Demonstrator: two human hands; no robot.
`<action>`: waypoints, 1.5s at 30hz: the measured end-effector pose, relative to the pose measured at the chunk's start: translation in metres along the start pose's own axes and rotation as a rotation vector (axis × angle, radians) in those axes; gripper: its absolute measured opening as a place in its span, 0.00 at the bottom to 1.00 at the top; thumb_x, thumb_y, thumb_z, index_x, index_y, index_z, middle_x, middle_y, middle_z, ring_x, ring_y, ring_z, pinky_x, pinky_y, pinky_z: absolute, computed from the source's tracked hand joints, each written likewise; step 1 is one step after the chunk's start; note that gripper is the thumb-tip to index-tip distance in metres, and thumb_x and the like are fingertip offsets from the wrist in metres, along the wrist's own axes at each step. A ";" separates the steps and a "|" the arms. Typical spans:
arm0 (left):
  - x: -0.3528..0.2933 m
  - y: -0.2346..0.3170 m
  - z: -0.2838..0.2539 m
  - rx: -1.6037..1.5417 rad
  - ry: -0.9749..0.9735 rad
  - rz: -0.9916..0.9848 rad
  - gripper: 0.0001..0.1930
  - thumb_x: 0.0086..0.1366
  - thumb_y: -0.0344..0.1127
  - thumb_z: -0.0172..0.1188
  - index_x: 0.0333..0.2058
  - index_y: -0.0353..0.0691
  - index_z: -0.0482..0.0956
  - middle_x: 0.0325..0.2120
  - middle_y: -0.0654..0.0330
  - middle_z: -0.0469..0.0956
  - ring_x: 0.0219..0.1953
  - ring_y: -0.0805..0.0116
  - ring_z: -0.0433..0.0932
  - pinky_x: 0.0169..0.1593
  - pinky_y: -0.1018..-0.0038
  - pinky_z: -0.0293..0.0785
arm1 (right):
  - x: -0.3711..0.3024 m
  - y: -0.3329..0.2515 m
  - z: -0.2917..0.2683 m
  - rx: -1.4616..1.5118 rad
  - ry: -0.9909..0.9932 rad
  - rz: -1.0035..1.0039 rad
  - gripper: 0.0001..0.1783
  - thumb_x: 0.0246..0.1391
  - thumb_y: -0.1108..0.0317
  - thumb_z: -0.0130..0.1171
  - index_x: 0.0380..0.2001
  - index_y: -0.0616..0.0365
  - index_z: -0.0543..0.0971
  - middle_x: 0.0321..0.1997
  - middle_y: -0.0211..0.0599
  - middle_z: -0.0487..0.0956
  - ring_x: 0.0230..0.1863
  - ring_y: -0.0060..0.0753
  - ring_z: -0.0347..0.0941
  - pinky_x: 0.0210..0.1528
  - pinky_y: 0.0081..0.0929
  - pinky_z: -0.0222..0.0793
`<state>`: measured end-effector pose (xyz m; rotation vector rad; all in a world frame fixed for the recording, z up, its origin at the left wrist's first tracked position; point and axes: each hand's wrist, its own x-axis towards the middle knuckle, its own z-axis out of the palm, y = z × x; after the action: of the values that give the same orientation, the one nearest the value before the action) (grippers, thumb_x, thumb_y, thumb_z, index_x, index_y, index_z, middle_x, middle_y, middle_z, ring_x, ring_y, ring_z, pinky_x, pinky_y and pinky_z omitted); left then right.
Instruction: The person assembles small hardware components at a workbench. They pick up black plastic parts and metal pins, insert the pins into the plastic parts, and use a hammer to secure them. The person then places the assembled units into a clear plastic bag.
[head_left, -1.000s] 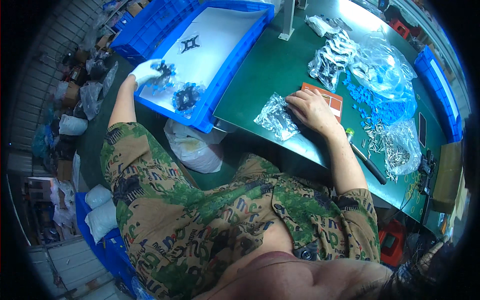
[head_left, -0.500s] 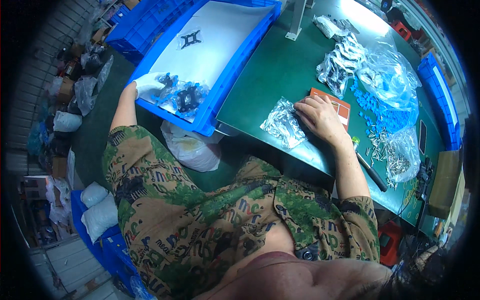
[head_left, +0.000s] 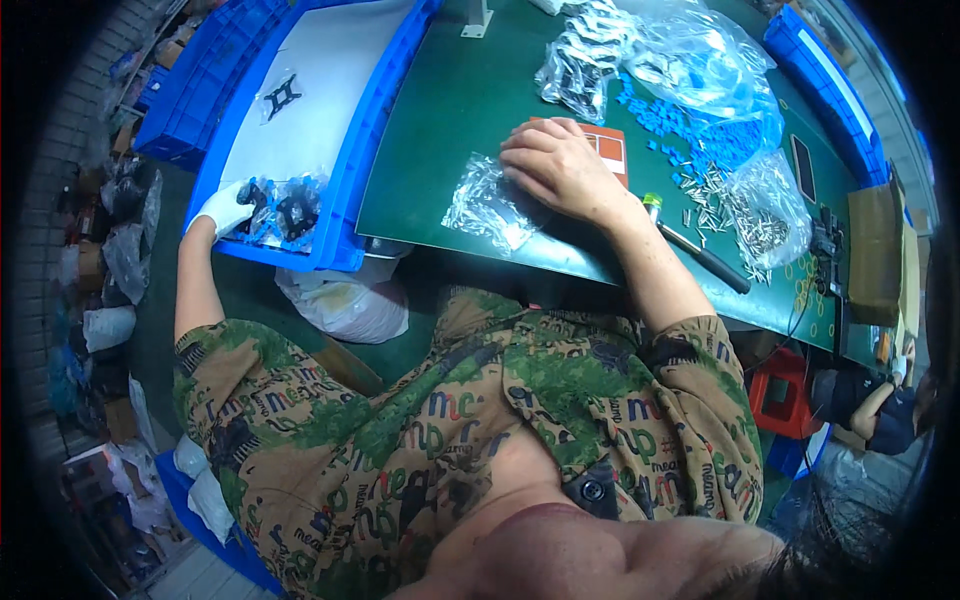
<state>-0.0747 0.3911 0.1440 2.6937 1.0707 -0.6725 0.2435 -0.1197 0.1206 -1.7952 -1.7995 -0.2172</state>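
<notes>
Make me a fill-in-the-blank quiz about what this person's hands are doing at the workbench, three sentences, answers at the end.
1. The left hand, in a white glove, reaches into a crate coloured ____.
2. The bare right hand rests flat on the ____ table mat.
3. Just left of the right hand lies a small clear ____ bag.

Missing words: blue; green; plastic

Two blue crates (head_left: 350, 190) — one orange box (head_left: 608, 150) — one black-handled tool (head_left: 705, 258) — two hands.
</notes>
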 end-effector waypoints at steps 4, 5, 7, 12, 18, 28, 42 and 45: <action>-0.061 0.065 -0.038 0.370 0.232 -0.110 0.29 0.66 0.46 0.58 0.64 0.44 0.72 0.60 0.47 0.76 0.60 0.48 0.75 0.63 0.59 0.70 | -0.007 -0.008 0.007 -0.057 -0.016 -0.079 0.18 0.58 0.50 0.65 0.42 0.52 0.86 0.49 0.33 0.81 0.59 0.41 0.73 0.61 0.47 0.65; -0.082 0.095 -0.041 0.274 0.412 -0.035 0.26 0.66 0.42 0.59 0.62 0.44 0.75 0.57 0.48 0.79 0.60 0.49 0.76 0.62 0.59 0.71 | -0.009 -0.013 0.010 -0.067 -0.067 -0.022 0.18 0.58 0.51 0.65 0.42 0.51 0.86 0.49 0.33 0.80 0.58 0.41 0.73 0.60 0.47 0.65; -0.112 0.139 -0.032 0.072 0.651 0.169 0.22 0.66 0.40 0.59 0.57 0.41 0.80 0.55 0.47 0.79 0.58 0.50 0.77 0.61 0.60 0.71 | -0.012 -0.021 0.014 -0.089 -0.171 0.082 0.17 0.57 0.51 0.66 0.43 0.50 0.85 0.48 0.34 0.79 0.56 0.41 0.73 0.59 0.46 0.65; -0.185 0.242 0.049 -0.383 0.750 0.676 0.15 0.62 0.25 0.65 0.48 0.38 0.84 0.45 0.54 0.84 0.49 0.60 0.82 0.56 0.65 0.76 | -0.008 -0.023 0.023 -0.196 -0.234 0.017 0.09 0.58 0.58 0.63 0.38 0.48 0.83 0.39 0.31 0.75 0.47 0.38 0.73 0.48 0.42 0.65; -0.166 0.301 0.142 -1.353 0.387 0.448 0.14 0.72 0.27 0.59 0.54 0.30 0.80 0.45 0.50 0.85 0.48 0.64 0.84 0.49 0.72 0.80 | -0.004 -0.020 0.019 -0.024 0.032 0.015 0.08 0.60 0.62 0.63 0.38 0.51 0.83 0.38 0.32 0.75 0.45 0.39 0.74 0.46 0.40 0.65; -0.110 0.343 0.142 -2.272 -0.630 0.164 0.24 0.80 0.45 0.43 0.69 0.41 0.62 0.61 0.51 0.73 0.59 0.52 0.76 0.56 0.57 0.81 | -0.003 -0.031 0.008 0.193 0.057 -0.222 0.14 0.53 0.67 0.68 0.44 0.51 0.82 0.41 0.33 0.77 0.45 0.41 0.73 0.47 0.38 0.66; -0.101 0.337 0.145 -1.903 -0.034 0.469 0.22 0.66 0.23 0.59 0.59 0.32 0.73 0.52 0.52 0.80 0.50 0.61 0.81 0.55 0.66 0.81 | -0.007 -0.031 0.022 0.663 -0.098 0.427 0.22 0.64 0.48 0.63 0.45 0.58 0.81 0.30 0.39 0.79 0.33 0.35 0.77 0.40 0.34 0.74; -0.102 0.347 0.131 -2.139 0.057 0.490 0.22 0.67 0.28 0.60 0.59 0.33 0.72 0.52 0.49 0.78 0.54 0.56 0.80 0.54 0.59 0.83 | -0.003 -0.022 0.016 0.746 -0.011 0.522 0.17 0.67 0.53 0.60 0.38 0.57 0.81 0.28 0.32 0.79 0.31 0.26 0.75 0.37 0.27 0.73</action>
<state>0.0516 0.0350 0.0710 0.8741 0.3811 0.5160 0.2181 -0.1158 0.1125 -1.6062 -1.1204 0.5920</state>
